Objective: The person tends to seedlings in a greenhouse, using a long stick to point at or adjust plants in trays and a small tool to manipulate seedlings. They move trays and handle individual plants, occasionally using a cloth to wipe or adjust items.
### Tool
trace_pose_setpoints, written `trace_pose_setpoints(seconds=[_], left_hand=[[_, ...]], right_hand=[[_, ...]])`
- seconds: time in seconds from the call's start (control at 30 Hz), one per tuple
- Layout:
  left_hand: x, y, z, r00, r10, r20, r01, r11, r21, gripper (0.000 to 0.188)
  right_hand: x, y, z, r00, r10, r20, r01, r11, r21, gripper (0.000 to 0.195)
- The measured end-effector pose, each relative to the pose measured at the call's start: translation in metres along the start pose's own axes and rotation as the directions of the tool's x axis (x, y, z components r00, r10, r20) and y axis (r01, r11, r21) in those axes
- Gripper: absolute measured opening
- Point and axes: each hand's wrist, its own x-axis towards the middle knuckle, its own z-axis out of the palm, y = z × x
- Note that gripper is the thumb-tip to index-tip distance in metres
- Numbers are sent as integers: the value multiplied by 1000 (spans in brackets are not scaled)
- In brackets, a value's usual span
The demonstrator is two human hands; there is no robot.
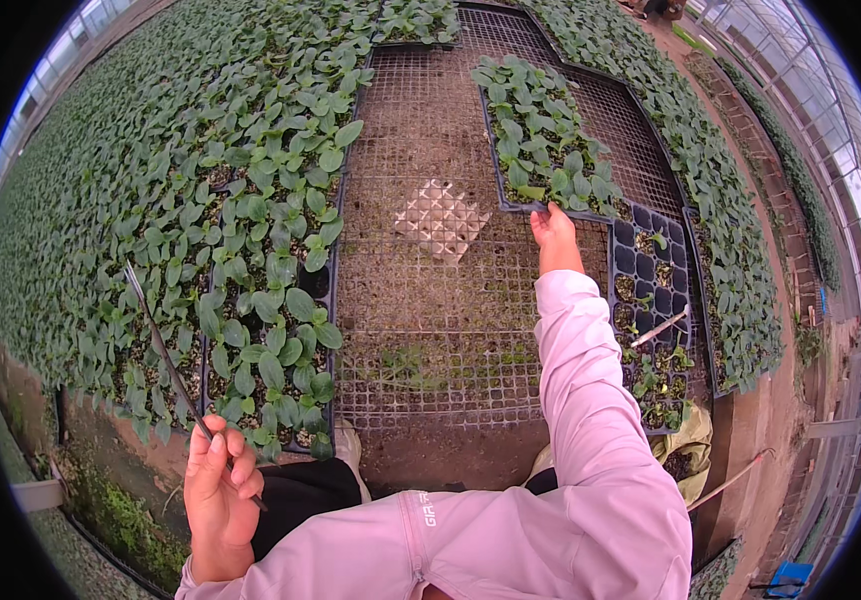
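Observation:
My left hand [222, 480], at the lower left, grips a long thin dark tool [167, 360] between thumb and fingers. The tool slants up over the seedlings, and its far tip looks split in two. My right hand [556, 238] reaches forward and holds the near edge of a black seedling tray [514, 205] full of broad-leaved green seedlings [543, 127]. The fingers under that rim are hidden. Just right of my right forearm lies a mostly bare cell tray [644, 262] with a few seedlings and a pale stick [660, 325] across it.
Wire mesh [438, 382] spans the middle, with a pale moulded piece like an egg carton [441, 219]. Dense seedling trays [273, 300] border it on the left, more seedlings [730, 255] on the right. A yellowish bag [689, 450] and a thin pole [730, 480] are at lower right.

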Motion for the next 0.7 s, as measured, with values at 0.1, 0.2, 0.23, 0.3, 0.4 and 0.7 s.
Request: trace_pose_setpoints(seconds=[0.1,0.2,0.23,0.3,0.4,0.7], left_hand=[[-7,2,2,1000,-2,12,2,1000,-17,15],[-13,4,-2,998,0,61,3,999,-40,15],[-15,5,-3,996,1,84,2,999,-46,15],[-19,6,-6,994,15,111,-8,998,-57,15],[-24,7,-8,989,38,143,-31,998,-54,16],[-33,5,-14,976,73,203,-64,997,-50,17]], right_hand=[[-33,14,29,996,-22,89,20,1000,21,12],[-71,35,44,985,2,175,-6,1000,18,14],[-82,41,44,981,13,193,-20,999,32,14],[-105,60,34,985,27,171,-34,999,35,16],[-133,87,-4,988,59,145,-59,998,-8,16],[-240,124,-105,940,267,214,-227,954,-195,16]])
